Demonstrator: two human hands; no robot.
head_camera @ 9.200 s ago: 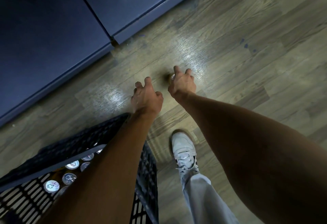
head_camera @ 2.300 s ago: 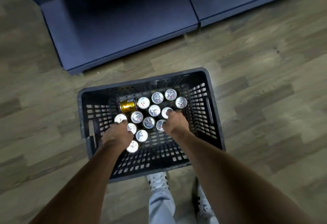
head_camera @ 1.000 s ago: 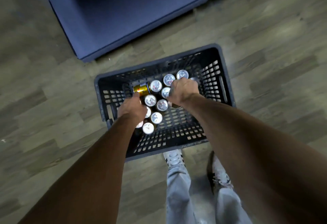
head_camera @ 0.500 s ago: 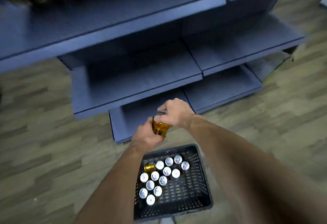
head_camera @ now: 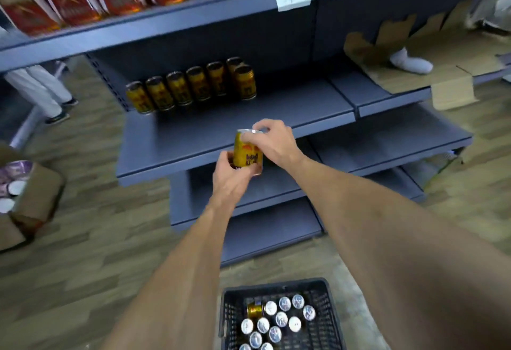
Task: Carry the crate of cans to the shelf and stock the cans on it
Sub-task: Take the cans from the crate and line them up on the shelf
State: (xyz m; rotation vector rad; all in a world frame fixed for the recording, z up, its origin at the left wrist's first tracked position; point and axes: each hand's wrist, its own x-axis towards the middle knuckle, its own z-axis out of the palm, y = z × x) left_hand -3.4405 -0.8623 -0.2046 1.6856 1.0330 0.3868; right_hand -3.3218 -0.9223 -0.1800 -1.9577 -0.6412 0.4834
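Can (head_camera: 247,153), gold, held upright in the air in front of the shelf (head_camera: 237,125), its long axis vertical and its silver top uppermost. Right hand (head_camera: 272,139) pinches the rim from above; left hand (head_camera: 231,175) wraps the lower body from the near side, so both hands grasp the one can. The shelf board lies beyond and slightly above the can, away from the person; the row of cans (head_camera: 190,87) already stocked stands at the back left of that board, with bare board to its right and front. Judged next move: carry the can forward, upright, onto that board. Crate (head_camera: 329,319) sits on the floor below the arms, more cans in it, one lying on its side.
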